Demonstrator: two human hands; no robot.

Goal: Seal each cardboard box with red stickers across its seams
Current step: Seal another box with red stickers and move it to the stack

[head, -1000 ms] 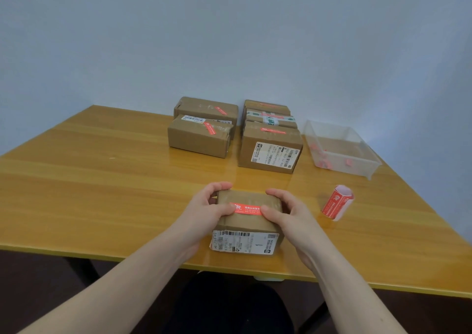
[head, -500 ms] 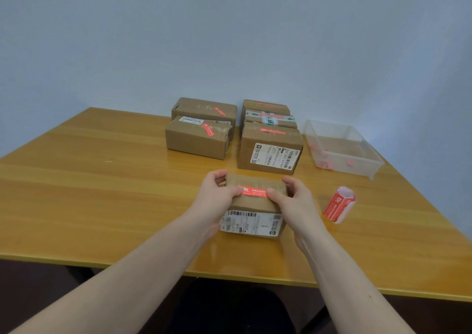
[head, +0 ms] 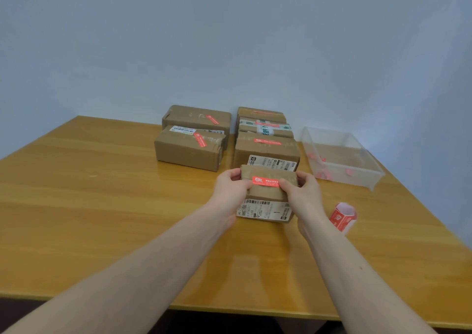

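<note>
A small brown cardboard box (head: 265, 196) with a white barcode label on its near face sits mid-table. A red sticker (head: 265, 181) lies across its top. My left hand (head: 231, 189) grips the box's left end, thumb on top beside the sticker. My right hand (head: 302, 190) grips the right end, thumb on the sticker's right tip. The box stands just in front of another stickered box (head: 267, 151). A roll of red stickers (head: 342, 217) lies on the table to the right.
Several more brown boxes with red stickers stand at the back: two on the left (head: 190, 147), others stacked behind the middle one (head: 261, 120). A clear plastic bin (head: 342, 155) with red scraps sits at the back right. The wooden table (head: 102, 206) ends near me.
Both hands have pushed the small box away from me, up to the row of stickered boxes. The sticker roll has not moved on the table.
</note>
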